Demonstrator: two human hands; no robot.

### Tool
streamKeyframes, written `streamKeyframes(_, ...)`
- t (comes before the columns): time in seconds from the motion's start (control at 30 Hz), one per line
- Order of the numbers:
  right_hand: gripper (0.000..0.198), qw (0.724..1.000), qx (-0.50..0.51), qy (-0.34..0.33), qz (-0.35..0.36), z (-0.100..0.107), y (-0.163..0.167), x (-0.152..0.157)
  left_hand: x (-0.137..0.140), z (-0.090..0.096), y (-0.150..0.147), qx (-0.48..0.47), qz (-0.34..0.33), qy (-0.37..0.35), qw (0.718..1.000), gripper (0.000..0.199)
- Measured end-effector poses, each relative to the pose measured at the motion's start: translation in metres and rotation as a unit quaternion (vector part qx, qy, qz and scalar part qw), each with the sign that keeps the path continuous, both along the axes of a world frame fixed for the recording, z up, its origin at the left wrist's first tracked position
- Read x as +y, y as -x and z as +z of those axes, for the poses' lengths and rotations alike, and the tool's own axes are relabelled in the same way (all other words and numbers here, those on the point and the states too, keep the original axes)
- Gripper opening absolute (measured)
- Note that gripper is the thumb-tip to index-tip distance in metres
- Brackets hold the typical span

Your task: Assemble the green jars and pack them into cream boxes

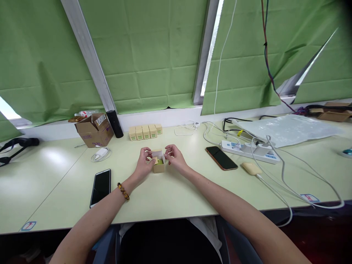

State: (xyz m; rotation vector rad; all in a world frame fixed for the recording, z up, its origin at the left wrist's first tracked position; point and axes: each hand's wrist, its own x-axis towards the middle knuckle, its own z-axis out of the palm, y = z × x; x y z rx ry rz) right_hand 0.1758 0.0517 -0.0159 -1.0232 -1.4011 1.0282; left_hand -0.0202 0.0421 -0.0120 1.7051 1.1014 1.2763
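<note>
A small open cardboard box point(158, 169) stands on the table in front of me, its inner walls white. Something green point(160, 161) lies inside, only partly visible. My left hand point(143, 161) closes on the box's left side, thumb at the opening and fingers curled over the rim. At the right side, my right hand point(176, 158) has thumb and bent fingers pinched at the edge or side flap. Behind the hands, several small closed boxes point(143, 132) of like colour stand in a row.
Left of my arms lie a white-edged phone point(101, 187) and a coiled white cable with charger point(101, 154). A larger carton point(95, 132) and a black cylinder point(114, 124) stand behind. To the right are a dark phone point(221, 158), a power strip point(249, 151), a yellowish case point(251, 168) and loose cables.
</note>
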Motion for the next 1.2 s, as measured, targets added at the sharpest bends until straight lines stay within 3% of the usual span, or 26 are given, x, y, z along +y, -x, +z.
streamKeyframes(0.33,0.044,1.0,-0.006,-0.009,0.017,-0.004,0.001,0.001,0.002,-0.003,-0.001,-0.01,0.021,0.005,1.0,0.044)
streamKeyframes(0.63,0.026,0.995,-0.07,-0.074,-0.019,-0.003,0.002,-0.003,0.0,-0.005,0.003,0.051,0.027,-0.044,0.997,0.015)
streamKeyframes(0.9,0.005,0.985,-0.117,-0.123,-0.03,0.005,0.005,-0.012,0.001,-0.004,0.004,0.04,0.033,-0.043,0.998,0.023)
streamKeyframes(1.2,0.012,0.974,-0.169,-0.149,-0.014,0.004,0.003,-0.011,-0.001,-0.003,0.002,0.012,0.026,-0.045,0.999,0.038)
